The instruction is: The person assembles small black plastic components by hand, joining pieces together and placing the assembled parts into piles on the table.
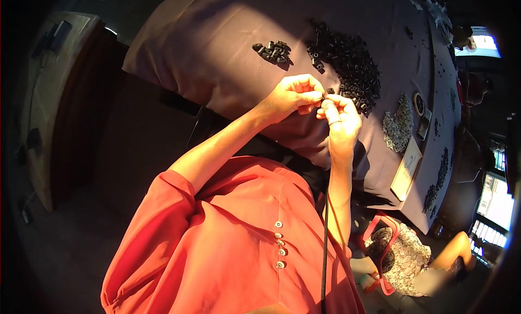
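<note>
Left hand (297, 97): thumb and forefinger pressed together in a pinch on a small black piece.
Right hand (343, 121): thumb and fingertips closed against the same piece from the other side.
Small black piece (324, 97): between the two grips, touching the fingertips and mostly hidden by them; exact form too small to tell.
Loose black part (331, 90): just beyond the fingertips, seemingly on the cloth.
Large black heap (350, 61): many small parts, beyond the right hand.
Small black cluster (275, 52): a far smaller lot, apart from the heap, beyond the left hand.
Work standing: one piece in hand, judged unfinished; most parts lie in the large heap; which lot is finished cannot be told.
Pale heap (399, 124): farther right, on the cloth-covered table (228, 34), near a pale flat box (406, 170).
</note>
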